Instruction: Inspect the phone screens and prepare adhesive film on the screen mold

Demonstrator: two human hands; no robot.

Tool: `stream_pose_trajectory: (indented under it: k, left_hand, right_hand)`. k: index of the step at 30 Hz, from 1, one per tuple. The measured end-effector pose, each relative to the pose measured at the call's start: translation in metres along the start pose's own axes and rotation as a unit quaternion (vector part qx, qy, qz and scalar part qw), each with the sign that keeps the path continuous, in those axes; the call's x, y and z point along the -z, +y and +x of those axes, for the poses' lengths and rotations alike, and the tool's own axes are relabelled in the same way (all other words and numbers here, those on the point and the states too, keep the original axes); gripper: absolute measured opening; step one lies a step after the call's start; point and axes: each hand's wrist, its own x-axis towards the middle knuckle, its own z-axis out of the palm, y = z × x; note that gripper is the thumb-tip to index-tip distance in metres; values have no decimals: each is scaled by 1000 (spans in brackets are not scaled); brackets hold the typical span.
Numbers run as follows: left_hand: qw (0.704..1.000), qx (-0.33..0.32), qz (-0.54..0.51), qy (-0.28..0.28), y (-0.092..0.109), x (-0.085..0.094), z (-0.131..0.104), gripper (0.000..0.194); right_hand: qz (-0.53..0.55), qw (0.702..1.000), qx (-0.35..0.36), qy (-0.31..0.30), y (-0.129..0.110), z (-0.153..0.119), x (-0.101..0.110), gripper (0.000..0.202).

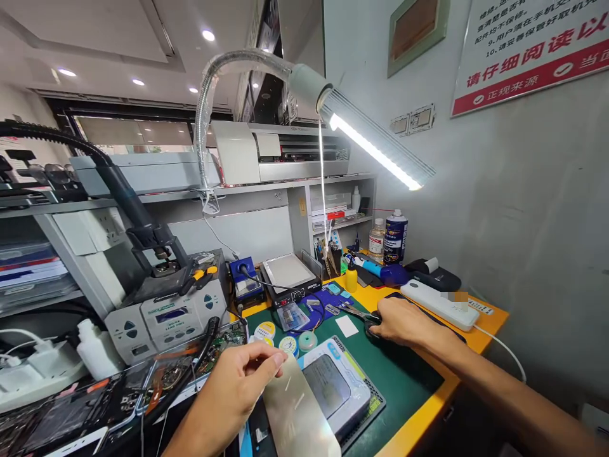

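My left hand (252, 377) is closed, thumb and fingers pinched at the top edge of a shiny, pale gold phone-shaped sheet (302, 412). The sheet slants down toward the bottom of the view, partly over a grey-white device with a dark screen (328, 384). Farther right, my right hand (394, 320) is wrapped around the black handles of a pair of scissors (356, 311). The blades point left, low over the green mat (404, 374). Just left of the handles lies a small white square (347, 326).
Small round tins and spools (288, 344) sit behind the device. A soldering station (171, 317) and phone parts (157, 381) crowd the left. Along the right are a spray can (396, 238) and a white power strip (438, 303). A lit lamp (371, 146) hangs overhead.
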Motion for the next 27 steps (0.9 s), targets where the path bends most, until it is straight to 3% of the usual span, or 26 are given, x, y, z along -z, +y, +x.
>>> stream_pose_trajectory:
  k: [5, 9, 13, 18, 22, 27]
  left_hand:
    - [999, 21, -23, -12, 1, -4, -3, 37]
    - [998, 21, -57, -13, 3, -6, -4, 32]
    - [995, 35, -92, -32, 1, -10, -2, 32]
    - [987, 67, -140, -46, -4, -16, 3, 35]
    - [977, 101, -183, -38, -8, -18, 5, 35]
    - [958, 126, -258, -11, -11, -16, 5, 26]
  right_hand:
    - [-6, 995, 51, -81, 6, 15, 18, 25]
    - [43, 993, 100, -35, 1, 3, 28, 22]
    - [183, 964, 193, 11, -28, -22, 36, 28]
    - [339, 892, 294, -53, -84, -34, 35, 34]
    - [358, 865, 349, -45, -109, -25, 35, 26]
    - [334, 858, 391, 8, -116, -17, 36, 21]
